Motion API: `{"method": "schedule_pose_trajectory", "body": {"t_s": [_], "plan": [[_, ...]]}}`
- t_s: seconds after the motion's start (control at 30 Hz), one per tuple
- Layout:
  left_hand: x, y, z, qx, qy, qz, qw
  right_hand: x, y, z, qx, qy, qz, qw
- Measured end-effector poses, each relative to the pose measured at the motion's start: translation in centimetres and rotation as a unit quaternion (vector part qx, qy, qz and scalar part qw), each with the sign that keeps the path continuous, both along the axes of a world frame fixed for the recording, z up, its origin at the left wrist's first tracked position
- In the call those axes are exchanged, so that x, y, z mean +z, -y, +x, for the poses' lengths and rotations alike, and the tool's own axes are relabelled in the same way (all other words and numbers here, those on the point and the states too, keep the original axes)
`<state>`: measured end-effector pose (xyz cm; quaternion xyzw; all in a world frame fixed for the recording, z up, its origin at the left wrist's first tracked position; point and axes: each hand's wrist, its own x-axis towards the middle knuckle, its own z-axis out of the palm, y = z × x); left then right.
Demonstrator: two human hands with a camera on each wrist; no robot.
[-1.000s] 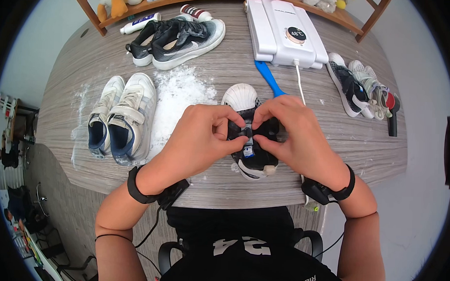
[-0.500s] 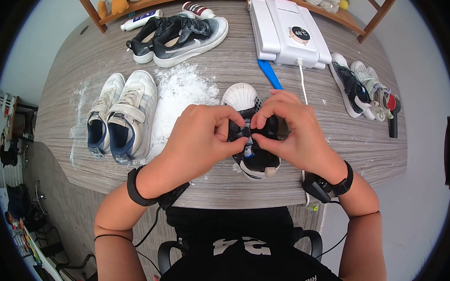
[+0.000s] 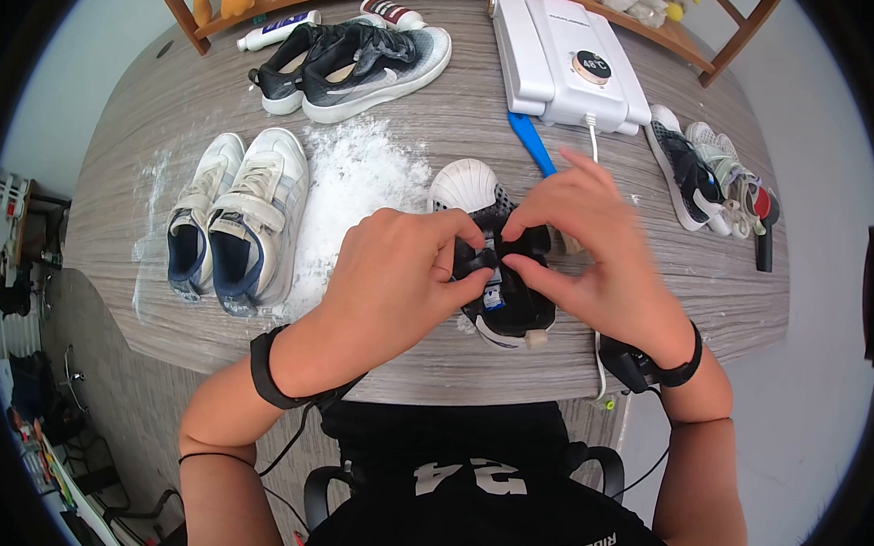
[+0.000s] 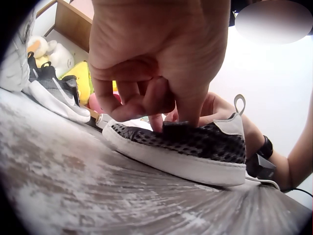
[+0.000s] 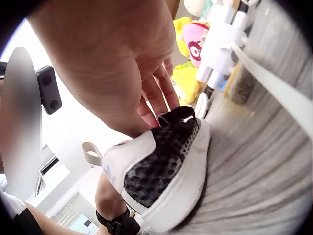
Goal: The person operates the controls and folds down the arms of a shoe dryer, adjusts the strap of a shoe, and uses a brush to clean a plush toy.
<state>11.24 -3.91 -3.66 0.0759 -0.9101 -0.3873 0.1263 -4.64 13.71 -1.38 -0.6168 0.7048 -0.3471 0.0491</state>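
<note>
A small sneaker (image 3: 462, 185) with a white ribbed toe cap, black mesh sides (image 4: 205, 147) and a white heel loop (image 5: 92, 152) stands upright on the table, toe pointing away from me. My left hand (image 3: 389, 267) pinches black material at the left of its opening between thumb and index finger. Opposite, my right hand (image 3: 607, 236) holds the opening's right side with curved thumb and index finger, its other fingers lifted. A black strap (image 5: 177, 115) shows beside the right fingers. Blue-and-white print (image 3: 494, 297) is visible inside the shoe.
White powder (image 3: 359, 174) lies left of the sneaker. White strap shoes (image 3: 275, 224) and grey-black sneakers (image 3: 396, 79) stand left and behind. A blue-handled brush (image 3: 530, 141), a corded white device (image 3: 617, 87) and more small shoes (image 3: 681, 171) are behind and right.
The head view has shifted slightly. My right hand has moved a little right and lifted its outer fingers. The left hand stays at the shoe's opening.
</note>
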Motion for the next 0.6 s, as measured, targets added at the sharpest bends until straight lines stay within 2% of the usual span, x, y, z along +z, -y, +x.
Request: {"method": "schedule_pose_trajectory", "body": {"t_s": [0.07,0.3,0.6], "plan": [[0.1,-0.1,0.0,0.001,-0.003,-0.001,1.0,1.0,-0.4,0.0,-0.003,-0.071,0.023,0.997],[0.5,-0.1,0.0,0.006,0.027,0.05,0.998,0.6,-0.4,0.4,-0.019,-0.084,0.052,0.995],[0.9,0.0,0.1,0.001,0.052,0.083,0.995,-0.4,-0.3,0.2,-0.016,0.008,0.072,0.997]]}}
